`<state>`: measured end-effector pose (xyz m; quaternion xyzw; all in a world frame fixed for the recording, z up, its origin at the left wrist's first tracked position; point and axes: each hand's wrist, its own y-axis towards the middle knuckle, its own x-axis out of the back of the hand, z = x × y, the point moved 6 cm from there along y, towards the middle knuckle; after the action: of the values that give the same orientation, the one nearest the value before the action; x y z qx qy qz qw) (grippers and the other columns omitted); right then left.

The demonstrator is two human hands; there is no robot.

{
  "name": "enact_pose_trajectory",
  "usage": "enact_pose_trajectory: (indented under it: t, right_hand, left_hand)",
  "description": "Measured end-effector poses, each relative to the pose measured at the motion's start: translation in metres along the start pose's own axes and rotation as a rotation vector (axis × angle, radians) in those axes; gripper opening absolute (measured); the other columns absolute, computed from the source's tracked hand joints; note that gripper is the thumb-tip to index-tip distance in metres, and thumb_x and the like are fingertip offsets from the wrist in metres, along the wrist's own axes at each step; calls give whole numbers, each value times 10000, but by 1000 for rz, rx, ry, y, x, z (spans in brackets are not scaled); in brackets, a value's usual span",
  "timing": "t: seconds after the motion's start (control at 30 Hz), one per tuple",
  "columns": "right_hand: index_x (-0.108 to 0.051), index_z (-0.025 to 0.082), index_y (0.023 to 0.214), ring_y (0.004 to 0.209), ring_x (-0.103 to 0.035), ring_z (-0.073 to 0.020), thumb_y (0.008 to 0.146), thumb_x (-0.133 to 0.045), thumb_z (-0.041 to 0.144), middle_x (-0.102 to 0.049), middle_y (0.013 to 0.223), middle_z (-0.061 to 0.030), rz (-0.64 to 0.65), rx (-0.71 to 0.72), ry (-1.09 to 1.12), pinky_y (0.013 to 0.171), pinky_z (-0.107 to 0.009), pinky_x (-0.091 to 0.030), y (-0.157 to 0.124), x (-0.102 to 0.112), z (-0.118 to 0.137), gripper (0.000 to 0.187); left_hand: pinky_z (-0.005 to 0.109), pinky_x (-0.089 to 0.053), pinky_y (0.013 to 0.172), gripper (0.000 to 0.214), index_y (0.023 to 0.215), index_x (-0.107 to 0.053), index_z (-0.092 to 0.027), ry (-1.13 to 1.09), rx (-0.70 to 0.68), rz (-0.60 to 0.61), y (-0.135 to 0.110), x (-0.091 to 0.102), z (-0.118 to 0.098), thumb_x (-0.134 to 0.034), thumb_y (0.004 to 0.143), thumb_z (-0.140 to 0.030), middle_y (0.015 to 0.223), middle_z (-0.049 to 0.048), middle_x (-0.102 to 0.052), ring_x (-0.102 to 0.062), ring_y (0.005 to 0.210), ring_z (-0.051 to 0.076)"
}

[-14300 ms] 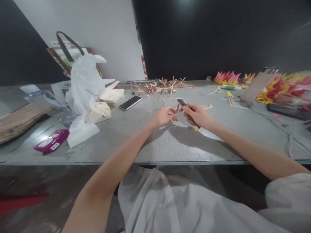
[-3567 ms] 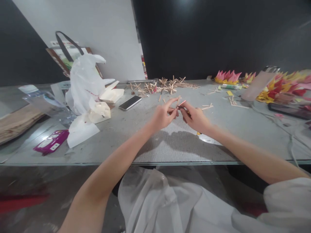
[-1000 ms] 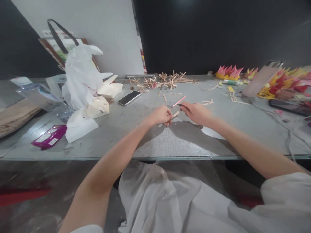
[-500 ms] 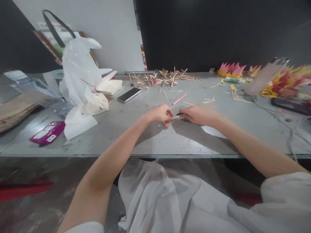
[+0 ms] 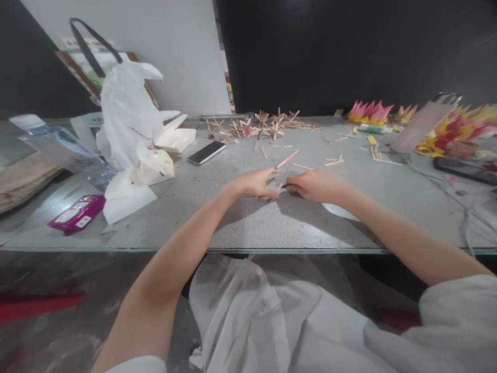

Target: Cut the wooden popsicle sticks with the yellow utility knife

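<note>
Purple packet (image 5: 76, 214) near left, white bag (image 5: 126, 116) farther back, phone (image 5: 206, 153), my left hand (image 5: 254, 183) with index spread from thumb, lower fingers pinching a pale, flat, tilted wooden stick (image 5: 279, 187) mid-table (image 5: 186, 217), pink striped rod (image 5: 288, 158) just beyond, my right hand (image 5: 316, 185) curled shut around a dark-tipped tool (image 5: 283, 186), pink paper flowers (image 5: 370, 112) far right.

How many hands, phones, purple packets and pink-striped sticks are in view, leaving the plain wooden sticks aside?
Hands: 2, the left hand and the right hand
Phones: 2, the silver-edged phone and the black phone
Purple packet: 1
Pink-striped stick: 1
Total: 6
</note>
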<state>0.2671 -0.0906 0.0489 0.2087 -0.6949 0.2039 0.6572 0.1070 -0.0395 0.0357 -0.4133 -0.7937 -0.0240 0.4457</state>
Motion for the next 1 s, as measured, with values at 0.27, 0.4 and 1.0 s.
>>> enact_pose_trajectory:
  t: [0.27, 0.4, 1.0]
  right_hand:
    - [-722, 163, 1110, 658, -592, -180, 1137, -350, 399, -749, 864, -104, -18, 135, -119, 608, -312, -235, 14, -14, -2, 441]
    - [-745, 182, 1114, 634, -569, -158, 1132, -389, 367, -748, 835, -81, -11, 263, -71, 606, -298, -266, 19, -10, 2, 402]
    - [-762, 171, 1181, 683, -632, -177, 1125, -435, 314, -785, 896, -104, 29, 323, -29, 625, -296, -327, 19, -7, 2, 361]
  left_hand:
    - [295, -294, 667, 797, 1448, -690, -233, 170, -235, -19, 12, 7, 9, -845, 724, -528, 816, -8, -560, -433, 681, 133]
    - [293, -267, 648, 693, 1357, -746, -231, 166, -263, -6, 18, 2, 14, -849, 738, -524, 750, -35, -477, -394, 646, 121]
    - [282, -273, 627, 402, 1054, -780, -199, 147, -354, 38, 16, 1, 6, -804, 784, -496, 767, -28, -413, -411, 664, 125]
